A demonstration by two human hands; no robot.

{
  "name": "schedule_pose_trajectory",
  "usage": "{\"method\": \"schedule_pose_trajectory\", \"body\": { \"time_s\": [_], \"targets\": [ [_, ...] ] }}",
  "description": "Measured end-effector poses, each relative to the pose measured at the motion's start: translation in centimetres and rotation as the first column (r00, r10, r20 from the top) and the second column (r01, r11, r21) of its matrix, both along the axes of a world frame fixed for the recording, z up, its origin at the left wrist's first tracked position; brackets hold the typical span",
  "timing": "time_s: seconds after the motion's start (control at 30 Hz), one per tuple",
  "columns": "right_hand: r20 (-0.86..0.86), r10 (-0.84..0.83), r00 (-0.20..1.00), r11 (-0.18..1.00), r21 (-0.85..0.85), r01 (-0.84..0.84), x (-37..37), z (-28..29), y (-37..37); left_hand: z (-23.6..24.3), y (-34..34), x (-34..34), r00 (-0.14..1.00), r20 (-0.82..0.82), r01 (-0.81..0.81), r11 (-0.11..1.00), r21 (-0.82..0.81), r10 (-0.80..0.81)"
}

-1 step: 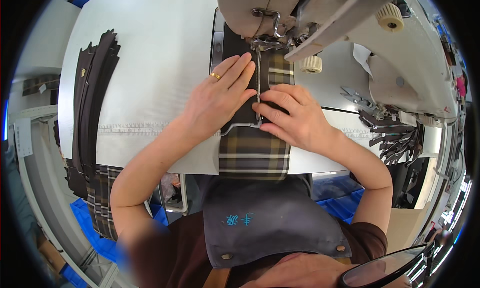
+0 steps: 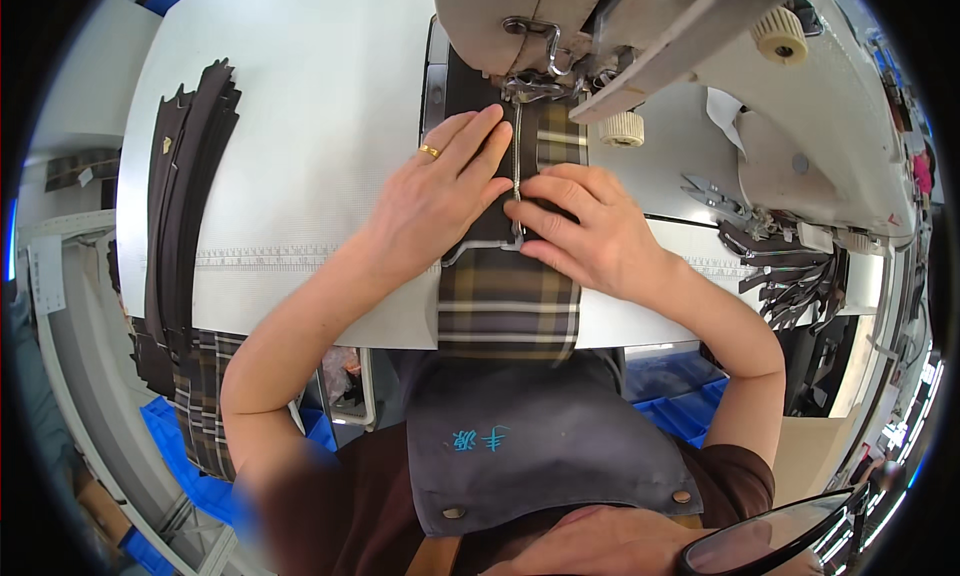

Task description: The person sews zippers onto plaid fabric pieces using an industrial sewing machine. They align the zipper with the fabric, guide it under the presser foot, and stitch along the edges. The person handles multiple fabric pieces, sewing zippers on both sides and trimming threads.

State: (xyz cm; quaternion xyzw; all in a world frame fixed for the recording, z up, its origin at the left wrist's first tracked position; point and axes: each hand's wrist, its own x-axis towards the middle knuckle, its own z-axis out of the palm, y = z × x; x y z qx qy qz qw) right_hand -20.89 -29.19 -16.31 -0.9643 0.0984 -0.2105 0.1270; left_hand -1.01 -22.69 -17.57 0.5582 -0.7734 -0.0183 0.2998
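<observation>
Under the head of a sewing machine [image 2: 540, 81] lies a strip of brown plaid cloth [image 2: 508, 311], with dark fabric and a metal zipper [image 2: 516, 156] running lengthwise over it. My left hand [image 2: 430, 191], a gold ring on one finger, lies flat on the dark fabric just left of the zipper, its fingers stretched toward the presser foot. My right hand [image 2: 595, 226] rests on the zipper's right side. Its fingers are bent and apart, with their tips at the teeth near the zipper's lower end. A thin metal bracket [image 2: 480, 246] crosses the cloth below my hands.
Dark zippers [image 2: 190, 196] lie in a stack on the left of the white table [image 2: 300, 156]. More zippers [image 2: 795, 271] are bunched at the right, near metal scissors [image 2: 712, 194]. Plaid cloth [image 2: 208, 396] hangs over the table's left front edge. Blue bins [image 2: 190, 476] stand below.
</observation>
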Motion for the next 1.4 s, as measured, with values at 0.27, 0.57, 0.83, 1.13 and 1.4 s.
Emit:
{"method": "schedule_pose_trajectory", "body": {
  "time_s": [0.27, 0.57, 0.83, 1.13, 1.4],
  "targets": [
    [0.037, -0.026, 0.999, 0.997, 0.068, 0.023, 0.9, -0.5, -2.8, -0.2, -0.2, 0.4, 0.999, -0.031, 0.024, 1.000, -0.014, -0.025],
    [0.147, -0.086, 0.985, 0.990, 0.125, 0.068, 1.9, -1.0, -4.5, -0.1, -1.0, 0.9, 0.994, -0.098, 0.047, 0.999, 0.014, -0.046],
    [0.135, -0.109, 0.985, 0.994, 0.002, 0.109, 1.9, -1.1, -4.9, -0.3, -3.6, 2.1, 0.985, -0.157, 0.069, 0.997, -0.020, -0.071],
    [-0.087, -0.454, 0.887, 0.249, 0.943, 0.220, 0.5, 1.9, -5.3, -0.3, -3.6, 2.5, 0.964, -0.263, 0.046, 0.998, 0.048, -0.032],
    [-0.054, -0.469, 0.882, 0.087, 0.990, 0.107, 2.9, 1.1, -5.1, 0.4, -3.8, 2.3, 0.997, -0.056, 0.050, 0.999, 0.022, -0.049]
  ]
}}
